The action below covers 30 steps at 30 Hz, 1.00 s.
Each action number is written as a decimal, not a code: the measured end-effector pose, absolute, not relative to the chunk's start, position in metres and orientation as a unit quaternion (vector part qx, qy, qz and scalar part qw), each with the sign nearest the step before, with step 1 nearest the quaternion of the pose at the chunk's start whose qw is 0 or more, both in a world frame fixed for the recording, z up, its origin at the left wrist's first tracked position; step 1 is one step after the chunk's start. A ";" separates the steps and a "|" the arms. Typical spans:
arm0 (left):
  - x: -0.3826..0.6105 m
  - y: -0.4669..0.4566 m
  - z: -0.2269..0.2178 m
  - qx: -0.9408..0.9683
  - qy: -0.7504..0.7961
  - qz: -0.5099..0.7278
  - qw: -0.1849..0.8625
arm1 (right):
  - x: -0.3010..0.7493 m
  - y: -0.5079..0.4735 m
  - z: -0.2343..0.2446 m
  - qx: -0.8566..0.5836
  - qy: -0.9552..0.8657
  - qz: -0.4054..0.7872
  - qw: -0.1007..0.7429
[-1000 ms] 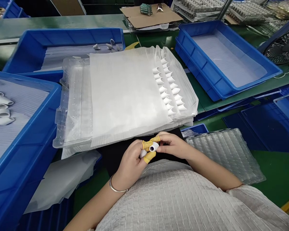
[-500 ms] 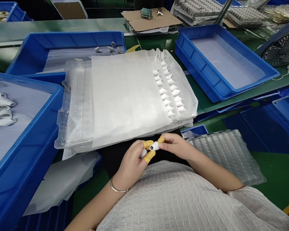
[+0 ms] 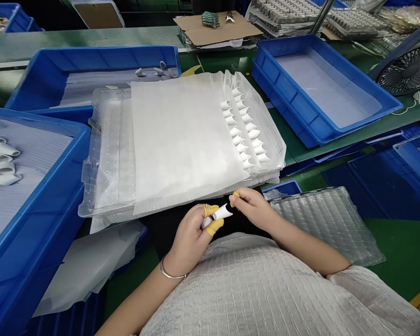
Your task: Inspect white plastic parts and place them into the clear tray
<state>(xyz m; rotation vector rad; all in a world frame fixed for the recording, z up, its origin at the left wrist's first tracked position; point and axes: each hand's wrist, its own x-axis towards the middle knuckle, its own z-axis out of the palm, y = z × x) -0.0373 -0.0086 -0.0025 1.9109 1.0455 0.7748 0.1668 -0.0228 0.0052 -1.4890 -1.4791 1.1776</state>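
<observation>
My left hand (image 3: 192, 231), with yellow finger cots on its thumb and a finger, grips a short white tube (image 3: 222, 212) with a curved, scooped end. A second white piece (image 3: 206, 222) shows partly between its fingers, mostly hidden. Just right of the tube's scooped end, my right hand (image 3: 252, 207) is apart from it, thumb and yellow-capped finger pressed together; nothing shows between them. Beyond both hands lies a clear plastic tray (image 3: 107, 154) under a white sheet (image 3: 185, 140). Similar white pieces (image 3: 240, 140) stand in two rows along its right side.
A blue bin (image 3: 52, 182) at left holds several white pieces. Another blue bin (image 3: 108, 56) stands behind the tray, and stacked blue bins (image 3: 322, 107) sit at right beside a black fan (image 3: 408, 70). An empty clear tray (image 3: 331, 224) lies lower right.
My right hand has let go of the white tube and drawn slightly away. The tube has turned in my left hand, so its scooped end now points right.
</observation>
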 end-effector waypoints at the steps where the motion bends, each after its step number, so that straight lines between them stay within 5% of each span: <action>1: -0.038 -0.009 -0.003 0.755 0.415 0.308 0.403 | 0.169 -0.023 0.006 -0.577 -0.567 0.463 0.363; 11: -0.037 -0.005 0.008 0.818 0.339 0.293 0.361 | 0.170 -0.018 0.013 -0.514 -0.471 0.638 0.328; 16: -0.046 -0.004 0.012 0.805 0.345 0.352 0.331 | 0.185 0.007 0.059 -0.440 -0.492 0.700 0.272; 23: -0.047 -0.004 -0.003 0.706 0.387 0.340 0.486 | 0.232 0.156 0.100 -0.617 -0.610 0.285 0.407; 30: -0.053 -0.003 -0.010 0.633 0.398 0.284 0.601 | 0.253 0.265 0.047 -0.727 -0.634 0.058 0.257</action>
